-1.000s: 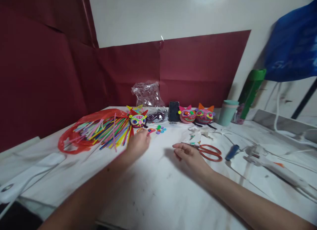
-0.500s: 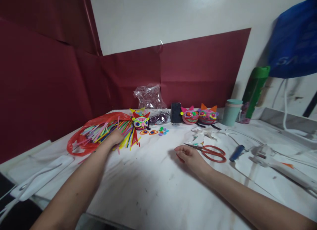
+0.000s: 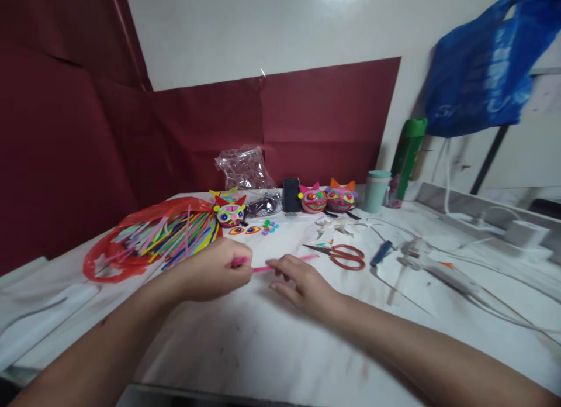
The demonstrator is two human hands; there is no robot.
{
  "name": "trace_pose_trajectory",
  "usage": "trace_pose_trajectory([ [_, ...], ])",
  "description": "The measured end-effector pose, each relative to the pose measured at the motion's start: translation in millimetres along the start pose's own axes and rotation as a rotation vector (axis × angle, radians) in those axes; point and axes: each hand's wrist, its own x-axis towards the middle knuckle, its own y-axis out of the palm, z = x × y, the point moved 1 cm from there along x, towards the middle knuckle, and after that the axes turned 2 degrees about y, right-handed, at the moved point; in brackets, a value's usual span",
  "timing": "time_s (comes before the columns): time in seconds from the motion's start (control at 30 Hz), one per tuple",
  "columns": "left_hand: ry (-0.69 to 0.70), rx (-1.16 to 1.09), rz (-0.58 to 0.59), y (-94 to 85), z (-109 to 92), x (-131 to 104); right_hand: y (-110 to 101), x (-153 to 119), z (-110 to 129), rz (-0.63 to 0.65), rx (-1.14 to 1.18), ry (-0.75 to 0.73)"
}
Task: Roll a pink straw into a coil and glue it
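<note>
My left hand [image 3: 219,269] is closed around a pink pipe cleaner [image 3: 263,269], which sticks out on both sides of the fist. To its right, my right hand [image 3: 304,284] has its thumb apart from its bent fingers. The pipe cleaner passes behind those fingertips and shows again beyond them; whether they touch it I cannot tell. Many coloured pipe cleaners [image 3: 175,234] spill from a red plastic bag [image 3: 99,261] at the left. Beyond my hands lie two orange eye-shaped pieces [image 3: 252,230] and several small coloured discs [image 3: 268,227].
A decorated animal head [image 3: 230,213] stands beside the bag, with two more, a pink one [image 3: 313,199] and an orange-eared one [image 3: 340,197], at the back. Scissors [image 3: 346,257], a blue-handled tool [image 3: 382,253], a glue gun [image 3: 442,272] and cables lie right. A lidded cup [image 3: 377,192] stands behind.
My left hand has come away from the pile with a pink pipe cleaner and moved right. My right hand has shifted left to meet it. The view has turned to the right.
</note>
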Motion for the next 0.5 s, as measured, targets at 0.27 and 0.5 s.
trace_pose_trajectory([
  [0.27,0.058,-1.055,-0.332,13.8,-7.1,50.2,-24.3,12.7,2.5,-0.159,0.461,0.393],
  [0.5,0.124,-1.298,-0.034,31.7,-15.0,70.3,-19.1,15.4,2.2,-0.040,0.536,0.434],
])
